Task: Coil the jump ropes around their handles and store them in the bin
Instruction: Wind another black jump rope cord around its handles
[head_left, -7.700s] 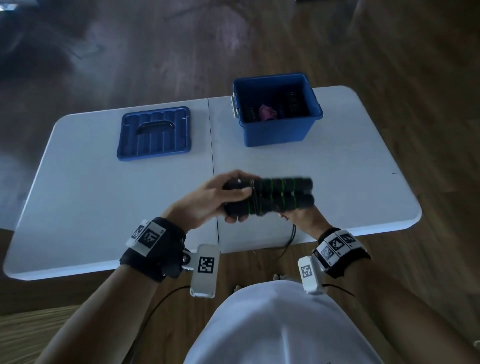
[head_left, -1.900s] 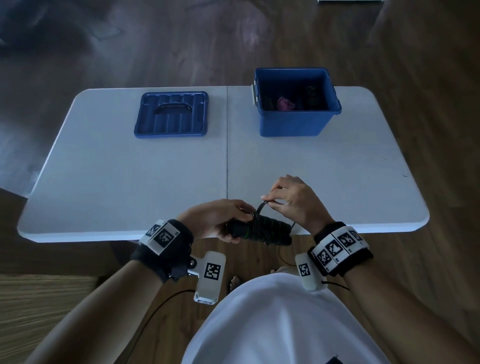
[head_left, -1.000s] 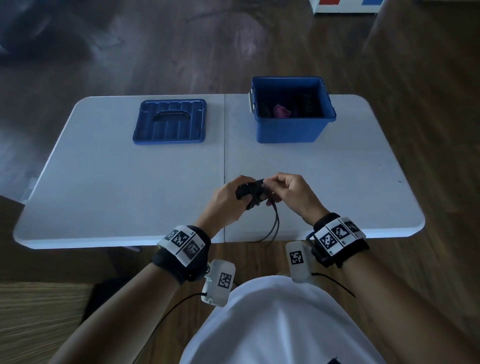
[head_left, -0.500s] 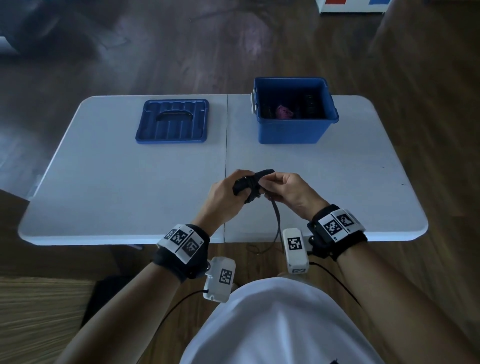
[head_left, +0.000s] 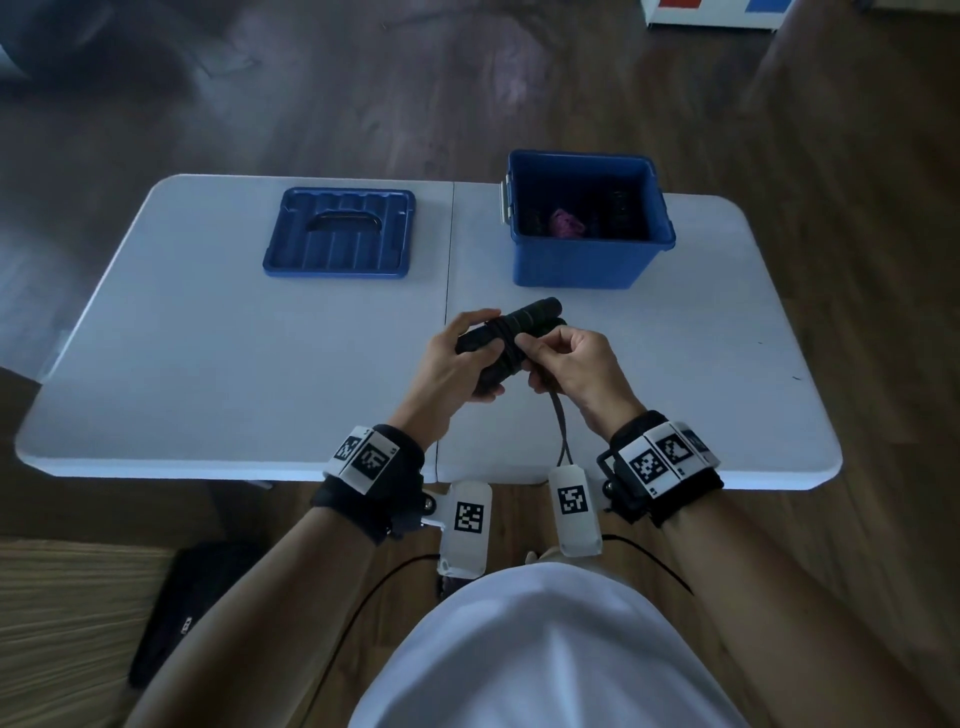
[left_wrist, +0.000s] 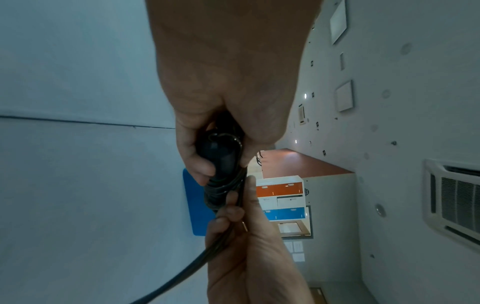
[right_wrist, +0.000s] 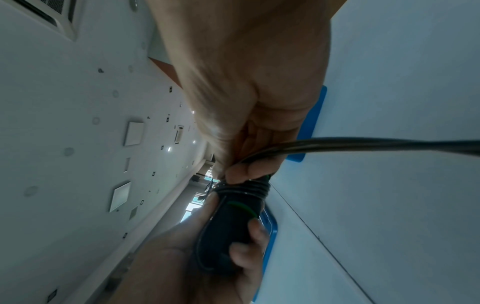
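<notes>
Left hand (head_left: 457, 364): wrapped around the paired handles (head_left: 511, 338), long axis slanting away to the right. Right hand (head_left: 571, 366): pinching the rope (head_left: 558, 415) beside the coils; slack hangs toward the body. Bin (head_left: 589, 260): open, farther ahead on the table (head_left: 208, 364), nearer the right hand.

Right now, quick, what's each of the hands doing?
Left hand: fingers curled round the black jump rope handles, gripping them.
Right hand: pinching the black rope against the coil on the handles.
</notes>
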